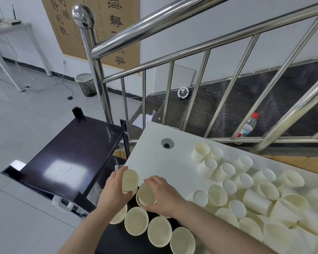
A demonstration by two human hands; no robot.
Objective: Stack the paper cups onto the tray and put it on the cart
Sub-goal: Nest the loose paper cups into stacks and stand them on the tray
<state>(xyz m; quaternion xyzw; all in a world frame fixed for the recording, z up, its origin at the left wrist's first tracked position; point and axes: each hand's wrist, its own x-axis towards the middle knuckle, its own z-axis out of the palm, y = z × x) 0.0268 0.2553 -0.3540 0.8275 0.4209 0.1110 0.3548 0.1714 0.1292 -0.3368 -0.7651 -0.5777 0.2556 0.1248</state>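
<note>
Currently your left hand [116, 187] curls its grip around one upright paper cup [130, 180], thumb on the near side and fingers over the far rim, at the near left corner of the white worktop [154, 143]. Your right hand [162, 194] lies just beside it, fingers and thumb closed around the rim of a second cup [146, 195], which sits nested on another cup beneath it. Both held cups stand mouth up and nearly touch each other. Below your hands, a dark tray [116, 235] carries a row of open cups [136, 220] standing upright side by side along its visible edge; your forearms cover part of the tray, so its full outline cannot be told. To the right, a large loose pile of cups [255, 195] spreads over the worktop, most of them lying on their sides, some mouth toward you, some base toward you, many touching. A round cable grommet [167, 143] is set in the worktop beyond the hands. The dark cart [72, 153] stands to the left of the worktop, its glossy top shelf reflecting light. A steel stair railing [173, 70] runs behind the worktop, and a plastic bottle with a red cap [248, 125] stands behind its bars.
</note>
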